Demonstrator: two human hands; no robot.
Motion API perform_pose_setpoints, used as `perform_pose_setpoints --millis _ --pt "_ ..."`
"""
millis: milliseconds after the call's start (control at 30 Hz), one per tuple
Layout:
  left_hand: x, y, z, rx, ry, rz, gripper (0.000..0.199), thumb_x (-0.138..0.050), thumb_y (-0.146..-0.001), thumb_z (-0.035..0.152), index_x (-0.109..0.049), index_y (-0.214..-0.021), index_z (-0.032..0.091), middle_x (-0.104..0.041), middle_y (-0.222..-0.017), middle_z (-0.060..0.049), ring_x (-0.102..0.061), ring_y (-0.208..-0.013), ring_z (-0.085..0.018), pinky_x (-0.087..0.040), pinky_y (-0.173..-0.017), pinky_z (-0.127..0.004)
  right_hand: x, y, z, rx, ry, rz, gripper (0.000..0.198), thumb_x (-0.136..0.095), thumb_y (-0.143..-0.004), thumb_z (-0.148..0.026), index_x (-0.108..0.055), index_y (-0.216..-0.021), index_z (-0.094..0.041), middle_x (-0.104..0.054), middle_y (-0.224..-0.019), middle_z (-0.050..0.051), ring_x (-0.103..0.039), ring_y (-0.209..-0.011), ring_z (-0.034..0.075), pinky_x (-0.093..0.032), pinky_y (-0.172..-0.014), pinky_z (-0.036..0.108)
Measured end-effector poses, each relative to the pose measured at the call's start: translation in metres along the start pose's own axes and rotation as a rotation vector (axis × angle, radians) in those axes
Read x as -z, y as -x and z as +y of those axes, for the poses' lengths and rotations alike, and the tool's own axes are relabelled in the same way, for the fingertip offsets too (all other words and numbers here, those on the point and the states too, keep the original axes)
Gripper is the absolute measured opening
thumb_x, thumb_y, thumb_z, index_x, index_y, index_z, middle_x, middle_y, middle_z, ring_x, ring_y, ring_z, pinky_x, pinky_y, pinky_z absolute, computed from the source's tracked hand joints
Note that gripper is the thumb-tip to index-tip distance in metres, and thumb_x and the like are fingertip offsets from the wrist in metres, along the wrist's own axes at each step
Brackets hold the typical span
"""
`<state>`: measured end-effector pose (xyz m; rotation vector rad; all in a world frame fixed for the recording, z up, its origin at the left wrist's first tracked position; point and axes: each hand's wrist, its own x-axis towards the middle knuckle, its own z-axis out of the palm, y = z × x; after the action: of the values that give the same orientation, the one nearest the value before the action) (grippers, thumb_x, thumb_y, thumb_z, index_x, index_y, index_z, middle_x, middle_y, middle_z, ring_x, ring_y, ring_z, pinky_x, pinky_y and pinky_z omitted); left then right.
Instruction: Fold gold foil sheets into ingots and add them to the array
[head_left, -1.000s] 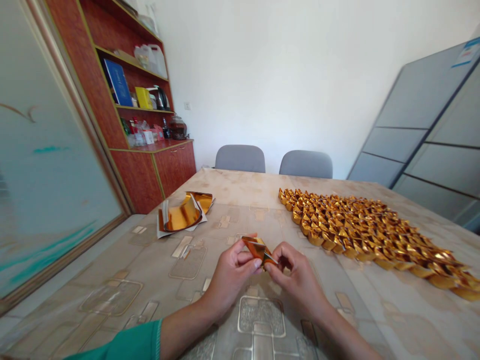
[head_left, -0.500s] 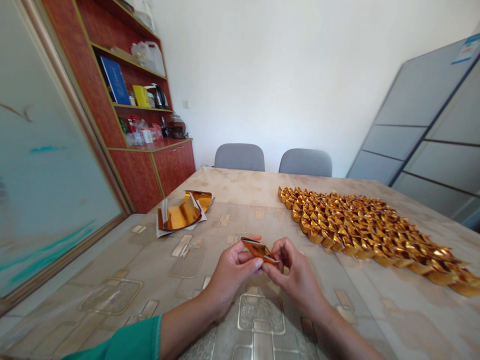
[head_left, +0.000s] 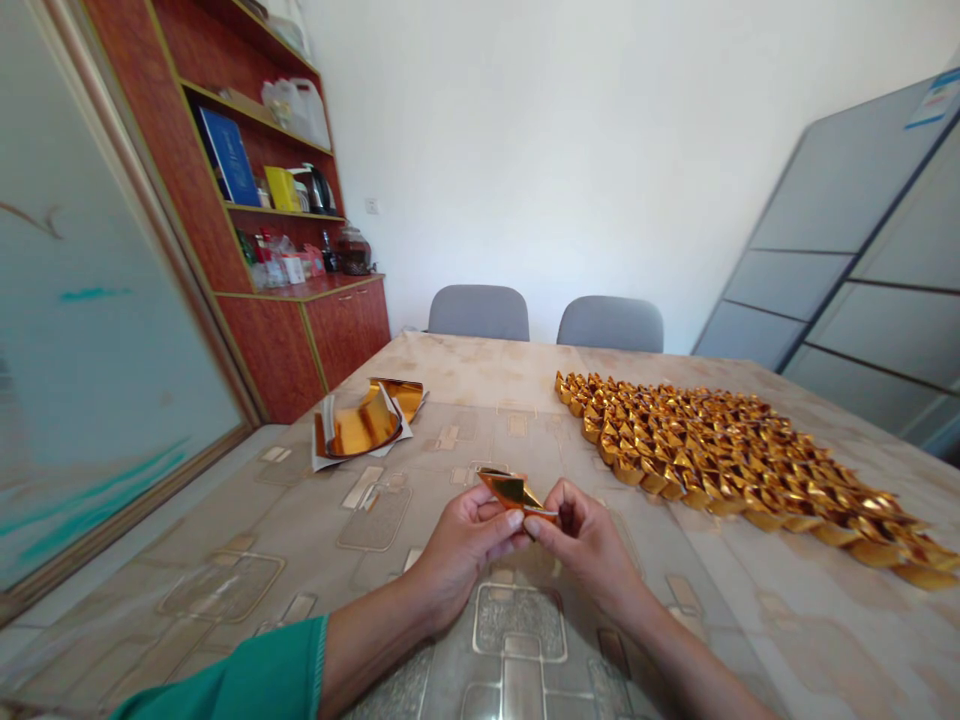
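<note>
Above the near middle of the table, a small folded piece of gold foil paper [head_left: 511, 490] is pinched between my two hands. My left hand [head_left: 474, 528] grips its left and lower side, thumb in front and fingers behind. At the right end, my right hand [head_left: 581, 525] pinches the paper between thumb and curled fingers. A pointed gold flap stands up in the middle of the fold. To the left lies a stack of curled gold foil sheets [head_left: 364, 425] with white undersides. Many folded gold paper ingots [head_left: 697, 450] stand in packed rows to the right.
The table [head_left: 480, 370] has a patterned cover. Two grey chairs [head_left: 478, 312] stand at its far side against the white wall. A red-brown cabinet [head_left: 270, 340] with filled shelves is at the back left, and grey panels [head_left: 817, 230] lean at the right.
The gold flap on the folded paper has risen and opened wider between my fingers. Both hands stay in nearly the same place, still gripping it.
</note>
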<state>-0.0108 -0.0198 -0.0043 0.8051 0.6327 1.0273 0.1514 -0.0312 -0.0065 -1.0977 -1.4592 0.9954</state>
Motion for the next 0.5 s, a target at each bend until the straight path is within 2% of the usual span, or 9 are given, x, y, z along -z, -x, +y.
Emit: perform_pose_setpoints --millis 167,367,500 --pt "0.001 -0.001 0.002 -0.001 0.005 0.043 0.035 -0.085 -0.068 0.026 -0.069 -0.097 0.015 -0.074 -0.088 -0.005 -0.068 -0.077 -0.014 -0.053 -0.074 -0.025 0.006 -0.001 -0.008 -0.021 -0.034 -0.074 0.042 -0.064 -0.078 -0.060 -0.050 -0.071 -0.021 -0.044 -0.060 -0.005 -0.038 -0.055 0.012 -0.031 -0.051 0.025" --pt "0.001 0.000 -0.001 0.002 0.009 0.048 0.038 -0.086 -0.067 0.025 -0.069 -0.099 0.014 -0.074 -0.096 -0.008 -0.069 -0.084 -0.017 -0.054 -0.079 -0.027 0.004 -0.001 0.000 -0.002 0.005 -0.003 0.039 -0.065 -0.078 -0.056 -0.050 -0.069 -0.021 -0.045 -0.060 -0.004 -0.038 -0.055 0.012 -0.031 -0.050 0.024" --pt "0.000 -0.001 0.000 0.009 0.018 0.074 0.039 -0.087 -0.063 0.023 -0.070 -0.096 0.013 -0.074 -0.091 -0.007 -0.068 -0.082 -0.016 -0.055 -0.078 -0.027 0.002 0.001 0.003 0.033 0.070 0.047 0.035 -0.064 -0.082 -0.050 -0.050 -0.069 -0.021 -0.047 -0.064 -0.003 -0.040 -0.059 0.013 -0.032 -0.053 0.025"
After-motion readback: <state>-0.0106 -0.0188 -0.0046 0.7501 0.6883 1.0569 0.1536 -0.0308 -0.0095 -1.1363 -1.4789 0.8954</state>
